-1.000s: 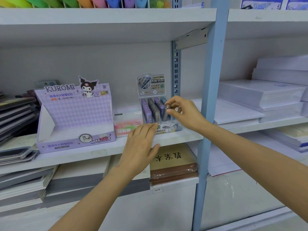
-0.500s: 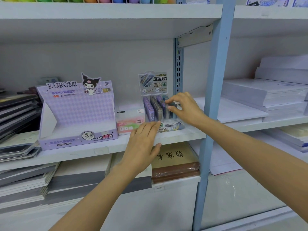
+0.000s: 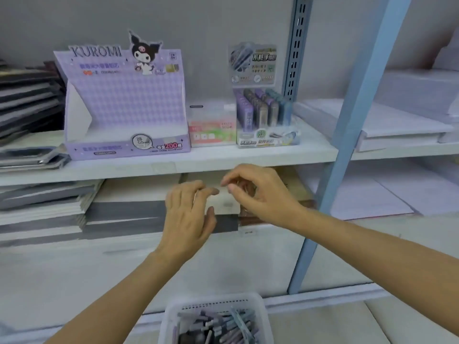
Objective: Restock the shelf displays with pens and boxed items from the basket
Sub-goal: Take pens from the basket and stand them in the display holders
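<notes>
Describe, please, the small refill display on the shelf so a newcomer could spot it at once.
Find the blue post; on the white shelf left of it stand three boxes. The refill display is the rightmost, beside the pink box. Only it holds upright rows of purple, grey and blue cases.

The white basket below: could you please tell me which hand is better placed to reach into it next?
Probably the left hand: it hangs lower, nearer the white basket, fingers relaxed and empty. The right hand is also empty but higher.
</notes>
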`<state>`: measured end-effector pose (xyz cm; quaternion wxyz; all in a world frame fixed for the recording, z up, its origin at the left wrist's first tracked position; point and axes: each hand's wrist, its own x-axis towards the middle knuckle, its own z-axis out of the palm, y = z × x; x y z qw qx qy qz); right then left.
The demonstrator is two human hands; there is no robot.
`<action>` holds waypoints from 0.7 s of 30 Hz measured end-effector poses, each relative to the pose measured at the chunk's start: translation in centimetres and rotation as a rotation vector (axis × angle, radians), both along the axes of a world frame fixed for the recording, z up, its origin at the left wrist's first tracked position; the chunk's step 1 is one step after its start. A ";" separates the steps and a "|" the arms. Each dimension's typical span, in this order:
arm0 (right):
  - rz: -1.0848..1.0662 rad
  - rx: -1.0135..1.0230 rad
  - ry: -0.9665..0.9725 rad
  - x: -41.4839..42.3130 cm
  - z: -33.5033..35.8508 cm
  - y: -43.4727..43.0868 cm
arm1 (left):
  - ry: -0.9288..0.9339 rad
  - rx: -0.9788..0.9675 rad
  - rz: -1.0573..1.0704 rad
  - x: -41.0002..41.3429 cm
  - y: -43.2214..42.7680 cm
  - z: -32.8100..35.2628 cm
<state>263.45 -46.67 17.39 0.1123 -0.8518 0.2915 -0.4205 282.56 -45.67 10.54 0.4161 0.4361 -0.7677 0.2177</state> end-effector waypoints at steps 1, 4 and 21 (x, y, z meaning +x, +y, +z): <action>0.034 0.055 0.045 1.0 -1.9 0.3 | -0.006 0.015 0.024 0.9 0.4 -1.7; 0.088 0.276 0.141 3.7 -9.2 0.2 | -0.052 0.226 0.045 4.1 1.7 -8.3; 0.171 0.738 0.864 4.6 -40.2 6.8 | 0.011 1.282 0.190 9.5 13.0 -31.6</action>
